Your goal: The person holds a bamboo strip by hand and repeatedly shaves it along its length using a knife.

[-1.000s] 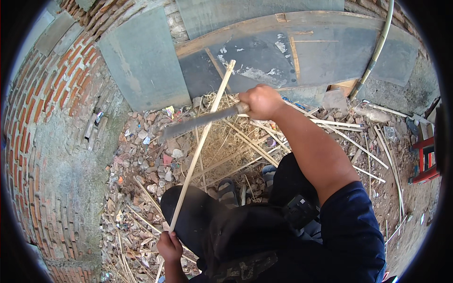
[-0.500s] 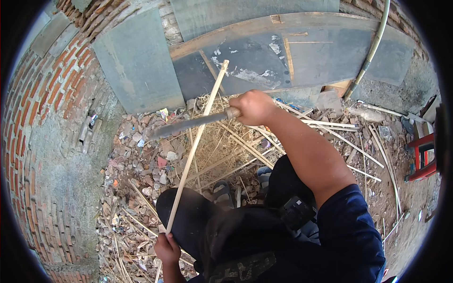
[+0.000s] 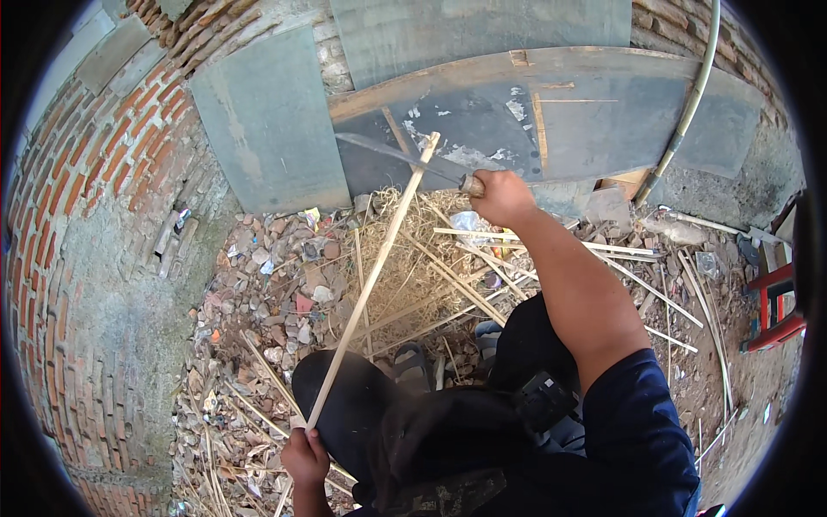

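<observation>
A long pale bamboo strip (image 3: 369, 284) slants up and away from my left hand (image 3: 306, 457), which is closed round its near end beside my left knee. My right hand (image 3: 502, 198) grips the wooden handle of a machete (image 3: 388, 151), out at arm's length. Its long grey blade points left and crosses the strip close to the far end. Whether the blade touches the strip or passes just over it, I cannot tell. Fine shavings (image 3: 401, 263) lie on the ground beneath the strip.
Loose bamboo strips (image 3: 633, 252) are strewn right of the shavings, others lower left. Stone rubble (image 3: 289, 284) covers the ground. Large grey panels (image 3: 267, 129) lean along the far wall beside a pole (image 3: 680, 121). A brick wall (image 3: 86, 215) rises at left; a red frame (image 3: 771, 306) stands at right.
The machete has moved up along the strip toward its far end, with my right hand going farther out and slightly right. My left hand keeps its hold on the near end.
</observation>
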A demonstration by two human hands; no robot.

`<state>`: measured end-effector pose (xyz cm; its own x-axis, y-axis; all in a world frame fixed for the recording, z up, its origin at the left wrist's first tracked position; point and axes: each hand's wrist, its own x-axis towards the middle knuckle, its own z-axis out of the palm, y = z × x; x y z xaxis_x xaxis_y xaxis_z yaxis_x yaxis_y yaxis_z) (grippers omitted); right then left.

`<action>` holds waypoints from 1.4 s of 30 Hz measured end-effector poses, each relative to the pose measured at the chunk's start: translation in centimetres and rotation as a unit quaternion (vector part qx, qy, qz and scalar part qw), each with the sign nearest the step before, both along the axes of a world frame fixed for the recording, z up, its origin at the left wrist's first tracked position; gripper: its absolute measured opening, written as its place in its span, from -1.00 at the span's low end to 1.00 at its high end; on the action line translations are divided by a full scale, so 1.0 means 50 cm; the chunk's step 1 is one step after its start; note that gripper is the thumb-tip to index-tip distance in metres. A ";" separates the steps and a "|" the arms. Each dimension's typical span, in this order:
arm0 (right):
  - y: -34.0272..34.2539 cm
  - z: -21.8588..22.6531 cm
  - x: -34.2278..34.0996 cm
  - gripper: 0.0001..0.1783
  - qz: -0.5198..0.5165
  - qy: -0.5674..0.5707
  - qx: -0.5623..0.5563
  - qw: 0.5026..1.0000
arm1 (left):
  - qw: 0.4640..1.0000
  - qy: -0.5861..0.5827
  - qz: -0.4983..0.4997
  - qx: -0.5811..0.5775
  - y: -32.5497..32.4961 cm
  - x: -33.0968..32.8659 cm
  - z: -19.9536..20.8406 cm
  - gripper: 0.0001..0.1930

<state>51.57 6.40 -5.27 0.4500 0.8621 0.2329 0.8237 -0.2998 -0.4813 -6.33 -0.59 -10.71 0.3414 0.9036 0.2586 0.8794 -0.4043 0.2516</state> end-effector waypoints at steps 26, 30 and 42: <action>-0.002 0.011 -0.024 -0.72 0.035 0.003 0.009 0.999 | 1.000 -0.001 -0.002 0.010 0.002 -0.004 -0.008 -0.71; 0.012 0.048 -0.082 -0.82 0.165 -0.069 -0.070 0.981 | 1.000 -0.010 -0.007 0.029 0.000 0.000 -0.004 -0.70; 0.015 -0.012 0.005 -0.64 -0.066 0.056 -0.040 0.995 | 0.999 0.015 -0.007 0.042 0.005 -0.005 -0.001 -0.73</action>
